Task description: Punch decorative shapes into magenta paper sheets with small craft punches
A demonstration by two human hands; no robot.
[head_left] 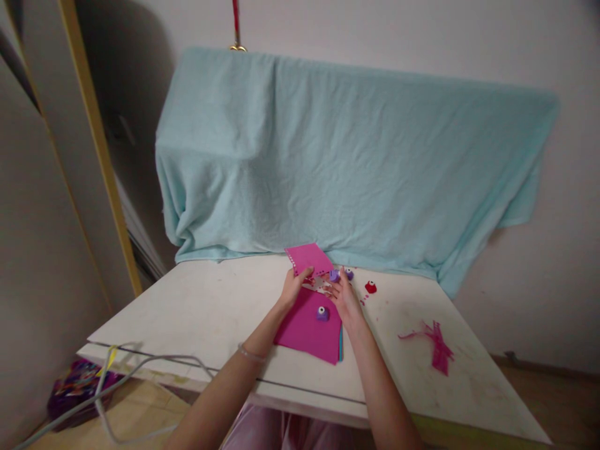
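My left hand [296, 286] pinches a pink sheet [310, 256] between thumb and fingers. Rows of small punched holes run along the sheet's left and lower edges. In my right hand [345, 296] is a small purple craft punch [334, 275], held at the sheet's lower right corner. A second purple punch [322, 314] with a white button rests on a stack of pink paper [307, 331] below my hands. Just behind my right fingers stands another purple punch [349, 274], partly hidden. A red punch [370, 287] sits to the right, with tiny punched bits near it.
Cut pink paper strips [439, 351] lie in a heap on the right of the white table [197, 306]. A light blue cloth [347, 162] hangs along the table's back edge. Grey cables [154, 359] loop over the front left corner. Blue sheets show under the pink stack.
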